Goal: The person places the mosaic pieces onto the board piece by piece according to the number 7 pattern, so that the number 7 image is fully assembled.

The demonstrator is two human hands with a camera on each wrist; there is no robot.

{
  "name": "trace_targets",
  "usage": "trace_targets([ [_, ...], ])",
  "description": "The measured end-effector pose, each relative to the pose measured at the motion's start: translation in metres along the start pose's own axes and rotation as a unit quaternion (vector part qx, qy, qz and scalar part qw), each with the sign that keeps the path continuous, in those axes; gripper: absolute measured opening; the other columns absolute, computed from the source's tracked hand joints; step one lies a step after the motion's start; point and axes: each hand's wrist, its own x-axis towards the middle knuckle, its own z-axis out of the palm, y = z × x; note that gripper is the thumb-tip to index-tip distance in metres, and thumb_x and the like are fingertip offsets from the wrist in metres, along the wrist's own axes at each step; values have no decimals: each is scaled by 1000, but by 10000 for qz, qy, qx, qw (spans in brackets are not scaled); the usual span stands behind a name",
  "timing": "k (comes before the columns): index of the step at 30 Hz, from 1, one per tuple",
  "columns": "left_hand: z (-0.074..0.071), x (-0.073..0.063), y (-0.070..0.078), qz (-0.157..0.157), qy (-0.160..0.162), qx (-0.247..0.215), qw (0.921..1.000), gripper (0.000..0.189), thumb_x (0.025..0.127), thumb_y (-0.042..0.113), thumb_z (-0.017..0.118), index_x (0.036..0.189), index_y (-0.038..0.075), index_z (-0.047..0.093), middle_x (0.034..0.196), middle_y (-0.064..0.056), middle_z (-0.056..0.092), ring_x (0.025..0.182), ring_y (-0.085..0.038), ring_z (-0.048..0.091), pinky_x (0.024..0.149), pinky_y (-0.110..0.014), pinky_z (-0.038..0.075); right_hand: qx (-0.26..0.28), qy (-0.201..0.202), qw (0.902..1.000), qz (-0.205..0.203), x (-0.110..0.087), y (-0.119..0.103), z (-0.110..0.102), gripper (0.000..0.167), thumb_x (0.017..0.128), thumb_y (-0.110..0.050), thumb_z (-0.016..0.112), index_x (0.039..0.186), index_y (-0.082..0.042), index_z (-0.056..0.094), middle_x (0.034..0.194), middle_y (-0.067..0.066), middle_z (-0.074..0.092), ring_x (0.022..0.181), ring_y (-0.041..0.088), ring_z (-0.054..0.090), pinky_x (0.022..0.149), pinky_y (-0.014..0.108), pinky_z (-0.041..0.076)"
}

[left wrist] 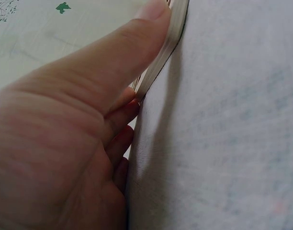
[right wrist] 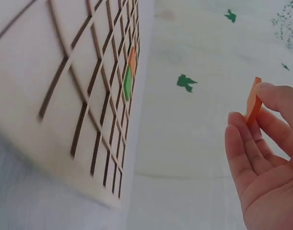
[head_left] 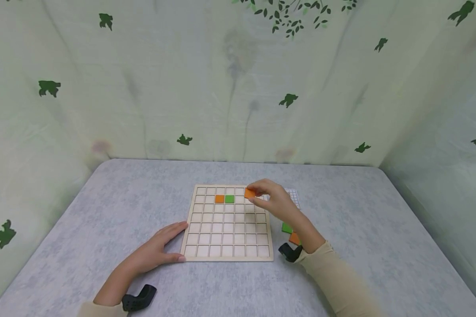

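Right hand [head_left: 274, 198] pinches plain orange tile [head_left: 249, 193].

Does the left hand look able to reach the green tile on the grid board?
Probably yes: nothing stands between the left hand and the green tile; the right hand is farther right.

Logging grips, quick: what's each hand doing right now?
Left hand: open, touching the gridded board at its left edge.
Right hand: closed, pinching an orange tile.
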Motion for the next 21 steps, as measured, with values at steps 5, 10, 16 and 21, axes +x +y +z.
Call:
trace_targets([
  [5,0,0,-2,51,-27,-13,10000,89,71,48,70,141,9,31,142,-12,29,129,-36,21,99,-56,20,320,33,9991,271,21,8,19,28,83,-12,66,110,-5,63,105,4,58,88,14,56,77,31,49],
  [10,0,1,-2,158,-77,-32,9998,87,72,48,68,141,9,31,142,-13,29,129,-37,21,98,-57,20,160,-125,9963,837,27,25,34,27,83,-10,66,109,-4,64,103,6,60,86,16,56,74,25,48],
  [16,1,0,-3,230,-10,-13,9997,86,73,48,68,140,8,32,142,-14,30,129,-37,21,98,-57,21,-151,-422,9918,1198,27,44,45,27,84,-15,65,110,-6,65,99,2,59,85,14,53,73,27,46],
  [21,1,0,-3,253,2,2,9997,86,73,48,68,140,8,32,142,-14,30,128,-37,21,98,-57,21,-373,-579,9892,1298,27,51,50,27,85,-18,64,111,-9,65,96,1,56,82,14,51,72,28,45],
])
